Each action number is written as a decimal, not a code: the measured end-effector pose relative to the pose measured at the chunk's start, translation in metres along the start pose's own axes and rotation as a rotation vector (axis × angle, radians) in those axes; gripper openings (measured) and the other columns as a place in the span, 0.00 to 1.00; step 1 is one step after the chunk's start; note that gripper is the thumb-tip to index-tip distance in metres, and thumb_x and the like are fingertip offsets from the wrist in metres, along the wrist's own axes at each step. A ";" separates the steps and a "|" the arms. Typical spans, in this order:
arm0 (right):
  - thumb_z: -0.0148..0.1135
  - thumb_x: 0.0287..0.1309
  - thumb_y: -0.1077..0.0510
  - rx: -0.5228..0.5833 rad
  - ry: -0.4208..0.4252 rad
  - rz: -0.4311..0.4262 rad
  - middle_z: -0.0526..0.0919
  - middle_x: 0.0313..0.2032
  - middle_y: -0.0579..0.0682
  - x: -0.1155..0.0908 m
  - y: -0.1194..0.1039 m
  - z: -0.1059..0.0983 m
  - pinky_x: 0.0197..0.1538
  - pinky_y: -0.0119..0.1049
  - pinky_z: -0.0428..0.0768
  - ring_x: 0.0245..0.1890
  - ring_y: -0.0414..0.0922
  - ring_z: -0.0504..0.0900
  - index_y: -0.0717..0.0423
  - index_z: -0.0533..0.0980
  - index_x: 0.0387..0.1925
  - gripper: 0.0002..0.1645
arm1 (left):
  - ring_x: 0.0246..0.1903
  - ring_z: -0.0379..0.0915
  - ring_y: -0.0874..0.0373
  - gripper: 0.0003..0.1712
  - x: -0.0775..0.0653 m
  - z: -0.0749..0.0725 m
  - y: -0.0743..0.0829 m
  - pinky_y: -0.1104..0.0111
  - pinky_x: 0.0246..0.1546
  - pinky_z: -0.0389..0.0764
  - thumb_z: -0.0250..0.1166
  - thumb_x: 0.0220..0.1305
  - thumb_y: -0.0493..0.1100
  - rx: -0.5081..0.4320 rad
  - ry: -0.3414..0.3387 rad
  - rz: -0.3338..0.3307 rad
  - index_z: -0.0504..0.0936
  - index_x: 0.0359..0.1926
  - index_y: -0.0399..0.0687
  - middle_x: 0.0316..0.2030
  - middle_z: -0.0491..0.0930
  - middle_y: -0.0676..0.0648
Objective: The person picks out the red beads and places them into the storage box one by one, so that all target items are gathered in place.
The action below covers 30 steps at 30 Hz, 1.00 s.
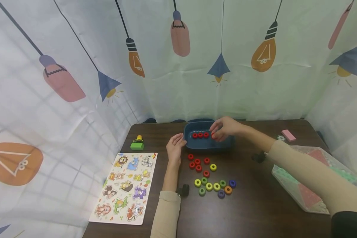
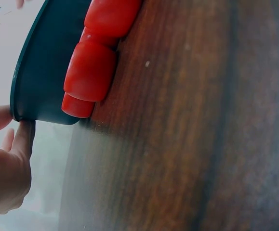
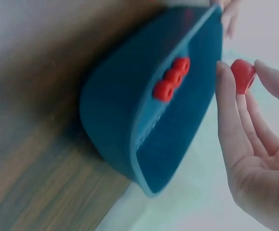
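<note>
In the head view, a dark blue basket point(image 1: 193, 145) stands near the table's back edge, with three red beads point(image 1: 200, 135) in a row inside. My left hand point(image 1: 175, 147) holds the basket's left end, thumb and fingers at the rim. My right hand point(image 1: 226, 128) is over the basket's right half and pinches another red bead point(image 3: 243, 76) between thumb and fingertips, above the rim in the right wrist view. Several loose red beads point(image 1: 198, 168) lie on the table in front of the basket, with yellow beads point(image 1: 209, 186) and green, orange, blue and purple ones nearer me.
A white animal puzzle board point(image 1: 123, 188) lies on the left, with a green block point(image 1: 137, 145) behind it. At the right is a clear tray point(image 1: 303, 198) with pink and green contents, partly under my right arm. A pink block point(image 1: 288, 135) lies behind it. A patterned curtain point(image 1: 196, 89) hangs behind the table.
</note>
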State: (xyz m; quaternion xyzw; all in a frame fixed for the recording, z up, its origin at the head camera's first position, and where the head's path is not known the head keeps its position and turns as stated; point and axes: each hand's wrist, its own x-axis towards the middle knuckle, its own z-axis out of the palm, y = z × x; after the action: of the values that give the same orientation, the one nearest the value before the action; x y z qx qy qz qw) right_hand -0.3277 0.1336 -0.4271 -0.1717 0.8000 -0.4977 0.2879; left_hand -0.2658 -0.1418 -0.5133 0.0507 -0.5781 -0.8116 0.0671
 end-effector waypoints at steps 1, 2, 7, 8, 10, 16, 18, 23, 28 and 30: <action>0.71 0.55 0.63 -0.002 -0.004 0.004 0.84 0.45 0.61 0.006 0.000 -0.003 0.45 0.57 0.83 0.40 0.61 0.86 0.65 0.75 0.53 0.24 | 0.64 0.66 0.38 0.30 0.000 0.000 0.000 0.69 0.55 0.78 0.62 0.57 0.21 -0.003 0.001 -0.002 0.67 0.62 0.23 0.61 0.70 0.27; 0.70 0.56 0.63 -0.008 -0.008 0.011 0.84 0.44 0.61 0.011 0.000 -0.005 0.44 0.56 0.84 0.40 0.61 0.86 0.66 0.74 0.54 0.25 | 0.63 0.67 0.39 0.29 0.002 -0.001 -0.004 0.69 0.54 0.78 0.62 0.57 0.22 0.003 0.010 0.004 0.69 0.61 0.24 0.61 0.71 0.28; 0.66 0.57 0.67 -0.062 -0.045 0.044 0.84 0.44 0.62 0.038 0.006 -0.015 0.43 0.52 0.85 0.39 0.57 0.87 0.72 0.70 0.58 0.28 | 0.60 0.73 0.44 0.26 0.009 -0.003 -0.023 0.69 0.53 0.79 0.64 0.56 0.23 0.021 0.069 0.042 0.74 0.58 0.31 0.57 0.77 0.34; 0.66 0.57 0.67 -0.065 -0.053 0.052 0.84 0.44 0.63 0.043 0.007 -0.017 0.43 0.52 0.85 0.39 0.57 0.87 0.73 0.69 0.58 0.28 | 0.59 0.74 0.45 0.26 0.010 -0.003 -0.026 0.68 0.53 0.79 0.64 0.56 0.23 0.025 0.080 0.052 0.75 0.57 0.32 0.56 0.78 0.35; 0.65 0.57 0.69 -0.066 -0.067 0.062 0.84 0.45 0.63 0.052 0.011 -0.021 0.43 0.52 0.85 0.39 0.58 0.87 0.73 0.68 0.59 0.29 | 0.59 0.74 0.44 0.26 0.011 -0.002 -0.026 0.68 0.54 0.79 0.64 0.55 0.23 0.018 0.080 0.054 0.75 0.57 0.32 0.56 0.78 0.34; 0.64 0.57 0.70 -0.066 -0.072 0.111 0.83 0.46 0.66 0.069 0.026 -0.025 0.45 0.53 0.84 0.42 0.61 0.85 0.73 0.69 0.59 0.28 | 0.63 0.68 0.40 0.28 0.008 -0.001 -0.020 0.69 0.54 0.78 0.63 0.56 0.22 -0.019 0.036 0.026 0.72 0.60 0.28 0.60 0.72 0.28; 0.65 0.57 0.70 -0.076 -0.065 0.129 0.84 0.45 0.65 0.074 0.032 -0.023 0.44 0.52 0.85 0.41 0.60 0.86 0.72 0.69 0.58 0.27 | 0.64 0.66 0.38 0.29 0.005 0.000 -0.014 0.70 0.55 0.78 0.62 0.57 0.21 -0.031 0.015 0.009 0.70 0.61 0.26 0.61 0.70 0.27; 0.65 0.55 0.70 -0.123 -0.014 0.144 0.85 0.40 0.62 0.079 0.041 -0.016 0.41 0.49 0.86 0.36 0.57 0.87 0.71 0.73 0.53 0.23 | 0.65 0.65 0.38 0.30 -0.001 0.002 -0.003 0.69 0.55 0.77 0.62 0.57 0.20 -0.027 -0.015 -0.013 0.67 0.62 0.23 0.62 0.68 0.25; 0.66 0.53 0.70 -0.211 0.035 0.141 0.86 0.38 0.59 0.080 0.045 -0.010 0.37 0.45 0.87 0.32 0.53 0.88 0.67 0.75 0.51 0.21 | 0.64 0.66 0.38 0.30 -0.002 0.003 0.000 0.69 0.55 0.78 0.61 0.57 0.20 -0.020 -0.017 -0.005 0.67 0.62 0.22 0.62 0.68 0.25; 0.67 0.53 0.69 -0.227 0.044 0.142 0.86 0.39 0.58 0.079 0.046 -0.009 0.37 0.44 0.87 0.33 0.52 0.88 0.66 0.76 0.51 0.21 | 0.64 0.66 0.38 0.30 -0.002 0.003 0.000 0.69 0.55 0.78 0.61 0.56 0.20 -0.022 -0.016 -0.004 0.67 0.62 0.22 0.62 0.68 0.25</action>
State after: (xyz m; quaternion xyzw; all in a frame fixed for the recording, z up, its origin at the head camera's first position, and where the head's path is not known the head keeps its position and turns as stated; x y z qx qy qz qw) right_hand -0.3942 0.1162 -0.4885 -0.1354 0.8672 -0.3862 0.2836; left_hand -0.2643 -0.1385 -0.5125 0.0447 -0.5696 -0.8184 0.0613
